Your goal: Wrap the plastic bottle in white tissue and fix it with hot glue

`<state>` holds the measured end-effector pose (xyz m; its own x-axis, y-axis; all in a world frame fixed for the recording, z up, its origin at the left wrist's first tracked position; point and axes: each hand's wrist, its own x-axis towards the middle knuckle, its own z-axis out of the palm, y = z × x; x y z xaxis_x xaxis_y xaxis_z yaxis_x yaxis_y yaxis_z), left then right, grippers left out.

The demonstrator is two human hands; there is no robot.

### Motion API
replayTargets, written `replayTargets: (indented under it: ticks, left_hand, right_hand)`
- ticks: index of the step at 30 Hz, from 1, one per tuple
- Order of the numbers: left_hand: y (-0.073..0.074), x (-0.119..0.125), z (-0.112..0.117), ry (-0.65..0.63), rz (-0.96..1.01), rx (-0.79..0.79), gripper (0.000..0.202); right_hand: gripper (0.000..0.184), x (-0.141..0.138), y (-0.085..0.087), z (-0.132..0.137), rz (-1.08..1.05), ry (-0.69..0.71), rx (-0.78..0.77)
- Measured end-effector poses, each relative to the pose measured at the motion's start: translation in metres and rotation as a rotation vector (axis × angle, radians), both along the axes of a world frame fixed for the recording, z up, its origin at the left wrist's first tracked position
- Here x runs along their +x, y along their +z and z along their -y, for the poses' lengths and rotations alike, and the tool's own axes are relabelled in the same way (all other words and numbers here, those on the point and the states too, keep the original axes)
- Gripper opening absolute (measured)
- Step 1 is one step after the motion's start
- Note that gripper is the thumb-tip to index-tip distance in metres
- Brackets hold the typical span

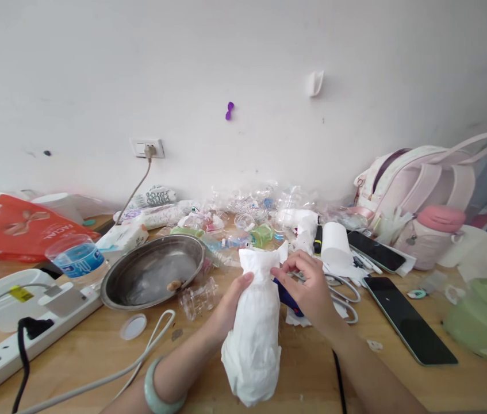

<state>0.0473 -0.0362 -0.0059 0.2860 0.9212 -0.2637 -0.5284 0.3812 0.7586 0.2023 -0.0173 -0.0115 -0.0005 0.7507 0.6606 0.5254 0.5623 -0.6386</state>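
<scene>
A bottle-shaped thing wrapped in crumpled white paper (pixel 255 339) stands out in front of me, its narrow neck and flared rim pointing away. My left hand (pixel 231 305) is closed around its left side, thumb lying on the neck. With bent fingers, my right hand (pixel 307 284) pinches at the right side of the neck, where a corner of the paper sticks up. What is under the wrapping is hidden. Just behind my right hand lies a dark blue object (pixel 288 298), partly covered by the fingers, so its kind is unclear.
A metal basin (pixel 152 273) sits left of centre, near a white power strip (pixel 31 339) and cables. Clear plastic scraps (pixel 264 201) line the wall. On the right are a paper roll (pixel 336 244), two phones (pixel 409 322), a green container (pixel 484 322) and a pink backpack (pixel 411 178).
</scene>
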Motion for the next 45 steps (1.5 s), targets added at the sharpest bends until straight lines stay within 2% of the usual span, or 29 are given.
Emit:
replayTargets:
  ticks: [5,10,16,28,36,45]
  left_hand:
    - [-0.01,0.0,-0.004,-0.005,-0.093,0.174,0.032]
    - [-0.017,0.0,-0.006,-0.085,-0.197,0.331,0.052]
    - [-0.016,0.001,-0.006,-0.072,-0.224,0.354,0.056]
    - [-0.022,0.001,-0.009,-0.072,-0.257,0.35,0.052]
    - [-0.022,0.0,-0.012,-0.032,-0.359,0.366,0.059]
    - [-0.016,0.0,-0.011,0.001,-0.496,0.412,0.059]
  right_hand:
    - [0.031,0.0,0.002,0.005,0.057,-0.008,0.074]
    - [0.036,-0.002,0.004,0.006,0.096,-0.016,0.051]
    - [0.039,-0.003,0.004,0.005,0.128,-0.091,0.087]
    - [0.038,-0.004,0.004,0.008,0.209,-0.111,0.192]
    - [0.036,-0.005,0.005,0.009,0.319,-0.168,0.291]
    - [0.038,-0.006,0.004,0.01,0.286,-0.157,0.258]
